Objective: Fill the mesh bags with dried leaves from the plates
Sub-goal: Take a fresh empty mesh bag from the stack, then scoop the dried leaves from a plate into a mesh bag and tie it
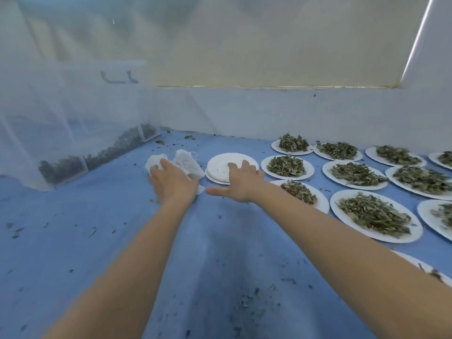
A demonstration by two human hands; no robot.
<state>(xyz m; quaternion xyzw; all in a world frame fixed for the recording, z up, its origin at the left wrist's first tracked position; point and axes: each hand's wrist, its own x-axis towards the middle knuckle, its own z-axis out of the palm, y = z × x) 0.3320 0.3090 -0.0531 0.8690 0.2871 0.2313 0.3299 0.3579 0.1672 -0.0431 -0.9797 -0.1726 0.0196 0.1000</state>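
Small white mesh bags (186, 162) lie in a loose pile on the blue sheet. My left hand (172, 181) reaches onto the pile with its fingers on the left bag (154, 162); whether they grip it is hidden by the hand itself. My right hand (241, 181) lies flat with straight fingers on a stack of bare white plates (220, 165), thumb spread to the left. Several white plates heaped with dried green leaves (286, 166) stand to the right, one (299, 192) partly under my right forearm.
Hanging white mesh compartments (73, 133) with dark leaves at their bottoms fill the left. A white wall (269, 113) borders the far edge. Leaf crumbs (247, 304) are scattered over the blue sheet (97, 241) between my arms.
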